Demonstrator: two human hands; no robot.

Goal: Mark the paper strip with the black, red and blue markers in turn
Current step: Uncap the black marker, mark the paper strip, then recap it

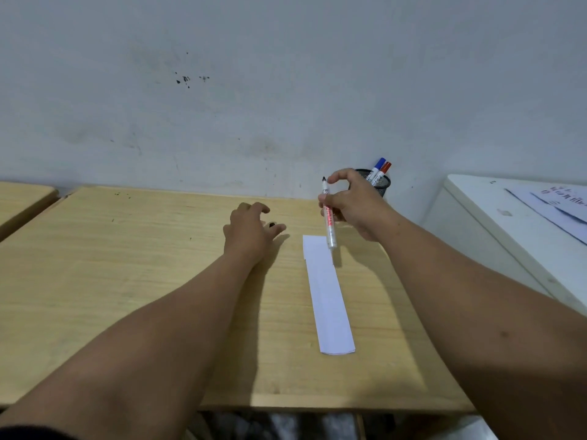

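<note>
Marker in right grip, over paper strip.

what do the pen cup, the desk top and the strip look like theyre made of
Pen cup: looks like black wire mesh, likely metal, since a fine grid shows on its wall. Desk top: pale wood or wood-look laminate, matte, with grain streaks. Strip: thin white paper, flat and matte.

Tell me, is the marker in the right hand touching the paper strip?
Cannot tell. In the head view the marker overlaps the paper strip's far end, but no contact or gap shows plainly.
</note>
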